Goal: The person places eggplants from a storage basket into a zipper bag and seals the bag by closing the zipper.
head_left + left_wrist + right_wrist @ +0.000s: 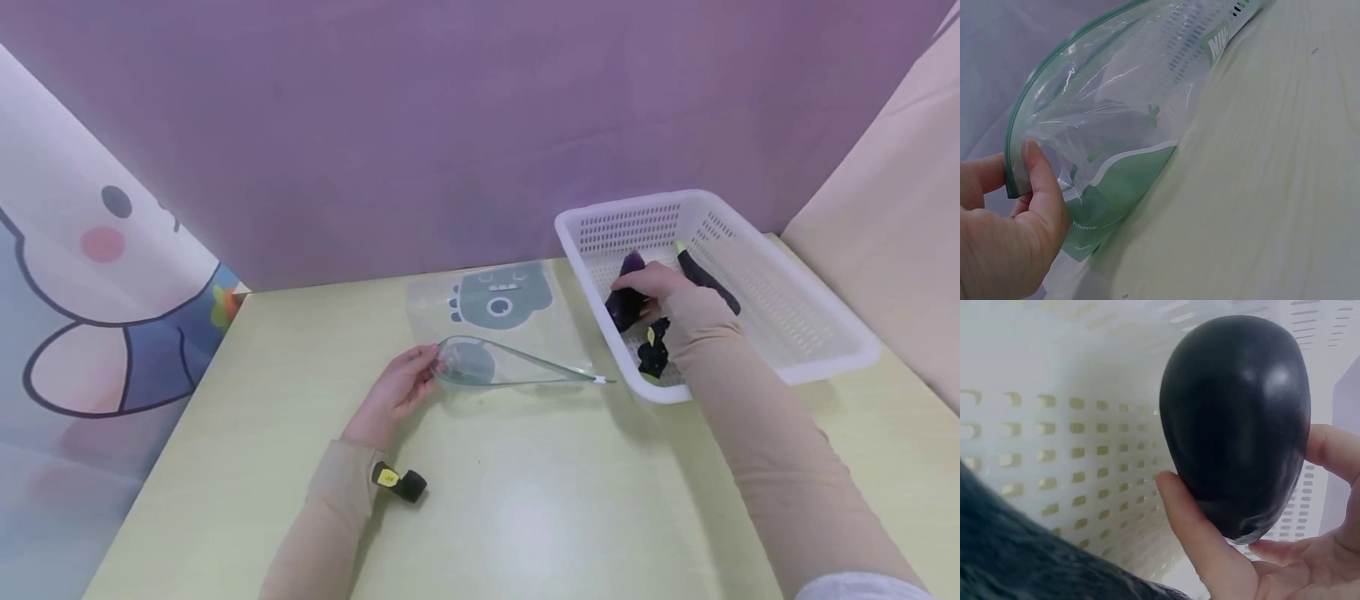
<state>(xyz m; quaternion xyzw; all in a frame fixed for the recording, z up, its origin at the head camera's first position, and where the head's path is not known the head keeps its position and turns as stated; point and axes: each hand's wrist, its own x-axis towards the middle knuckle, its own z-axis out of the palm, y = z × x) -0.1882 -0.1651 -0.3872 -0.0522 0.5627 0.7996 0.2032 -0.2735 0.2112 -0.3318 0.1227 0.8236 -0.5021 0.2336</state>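
My left hand (399, 383) pinches one end of the green zip rim of a clear zip bag (498, 304). The bag lies on the table, printed with a green cartoon animal; its mouth gapes near the hand and narrows towards a white slider at the right. In the left wrist view, thumb and fingers hold the bag's corner (1019, 169). Inside the white basket, my right hand (656, 283) grips a plump dark eggplant (624, 307). The right wrist view shows this glossy eggplant (1235, 419) between thumb and fingers, tilted up.
The white perforated basket (832, 354) stands at the right of the table (480, 500). A long dark vegetable with a green tip (708, 277) lies in it, right of the hand. A purple cloth (420, 142) hangs behind, and a printed cloth (97, 333) at the left.
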